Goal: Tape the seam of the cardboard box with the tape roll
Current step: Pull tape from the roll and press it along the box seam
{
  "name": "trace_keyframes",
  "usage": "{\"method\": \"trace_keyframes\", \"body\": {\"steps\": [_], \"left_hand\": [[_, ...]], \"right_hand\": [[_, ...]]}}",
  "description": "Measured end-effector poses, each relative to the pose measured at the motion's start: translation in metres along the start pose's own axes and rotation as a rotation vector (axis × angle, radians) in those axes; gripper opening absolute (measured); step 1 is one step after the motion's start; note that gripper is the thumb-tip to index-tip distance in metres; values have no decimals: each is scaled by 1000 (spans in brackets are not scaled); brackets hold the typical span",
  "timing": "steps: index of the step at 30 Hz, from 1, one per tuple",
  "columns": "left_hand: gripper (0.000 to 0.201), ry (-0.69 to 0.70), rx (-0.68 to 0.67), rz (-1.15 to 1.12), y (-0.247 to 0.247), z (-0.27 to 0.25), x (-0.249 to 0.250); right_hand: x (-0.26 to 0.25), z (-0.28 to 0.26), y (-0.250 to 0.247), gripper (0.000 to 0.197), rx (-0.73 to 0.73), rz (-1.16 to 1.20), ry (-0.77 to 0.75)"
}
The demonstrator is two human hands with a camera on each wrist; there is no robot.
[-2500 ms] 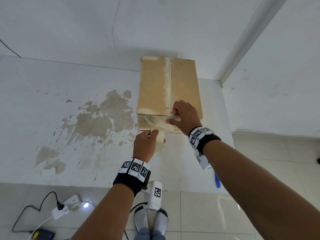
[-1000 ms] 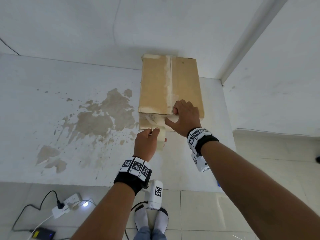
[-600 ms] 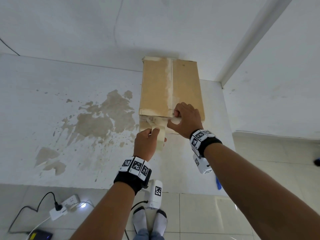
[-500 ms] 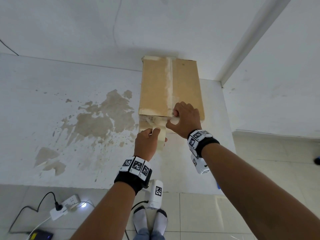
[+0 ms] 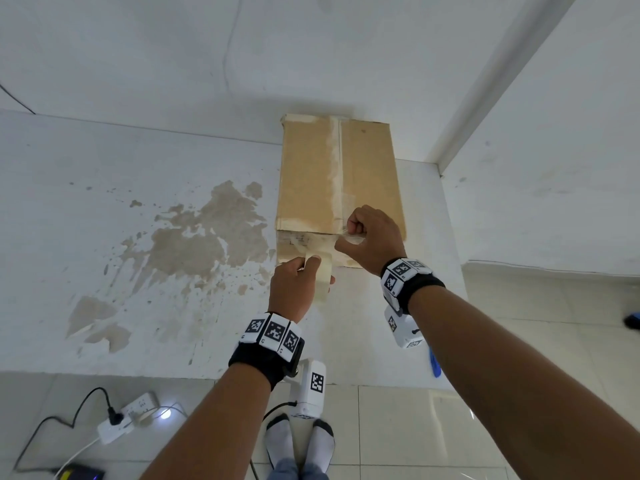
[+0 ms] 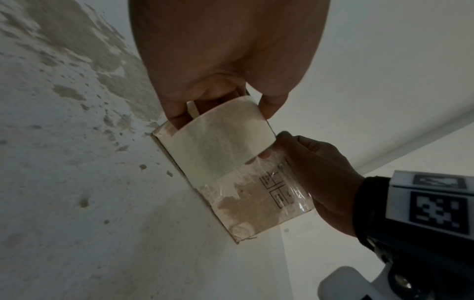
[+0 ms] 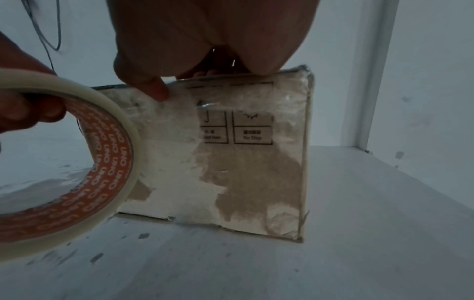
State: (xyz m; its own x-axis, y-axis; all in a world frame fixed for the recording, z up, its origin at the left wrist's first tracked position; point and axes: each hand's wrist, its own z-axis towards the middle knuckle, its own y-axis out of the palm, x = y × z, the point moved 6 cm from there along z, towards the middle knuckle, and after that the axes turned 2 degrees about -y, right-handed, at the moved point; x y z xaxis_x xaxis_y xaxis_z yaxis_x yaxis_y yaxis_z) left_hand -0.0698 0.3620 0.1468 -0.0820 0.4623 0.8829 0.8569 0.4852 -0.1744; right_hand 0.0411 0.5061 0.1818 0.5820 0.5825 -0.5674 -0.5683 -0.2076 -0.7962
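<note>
The brown cardboard box [image 5: 367,174] lies on a white stained table, its top seam [image 5: 338,161] running away from me. My left hand [image 5: 301,271] grips the cream tape roll [image 5: 323,277] just in front of the box's near face [image 7: 243,166]. A clear strip runs from the tape roll [image 6: 220,146] up to my right hand [image 5: 349,235]. That hand has its fingers curled over the near top edge at the seam and pinches the strip's end. Its thumb [image 7: 151,87] lies on the near face. Old clear tape covers that face.
The box stands against the back wall near a corner on the right. A brown stain [image 5: 194,237] spreads over the table to its left. Beyond the table's front edge [image 5: 138,370] a power strip [image 5: 128,415] with cables lies on the tiled floor. A blue object [image 5: 434,362] lies right.
My right hand has shifted only slightly at the box's near top edge, still holding the tape end. The left hand with the roll has stayed in place.
</note>
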Motion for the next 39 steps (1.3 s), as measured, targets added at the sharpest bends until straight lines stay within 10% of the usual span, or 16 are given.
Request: {"method": "trace_keyframes", "body": {"steps": [39], "left_hand": [[32,-36,46,-29,-7,6,-2]], "right_hand": [[4,0,13,39,-105,-192,-47]]}}
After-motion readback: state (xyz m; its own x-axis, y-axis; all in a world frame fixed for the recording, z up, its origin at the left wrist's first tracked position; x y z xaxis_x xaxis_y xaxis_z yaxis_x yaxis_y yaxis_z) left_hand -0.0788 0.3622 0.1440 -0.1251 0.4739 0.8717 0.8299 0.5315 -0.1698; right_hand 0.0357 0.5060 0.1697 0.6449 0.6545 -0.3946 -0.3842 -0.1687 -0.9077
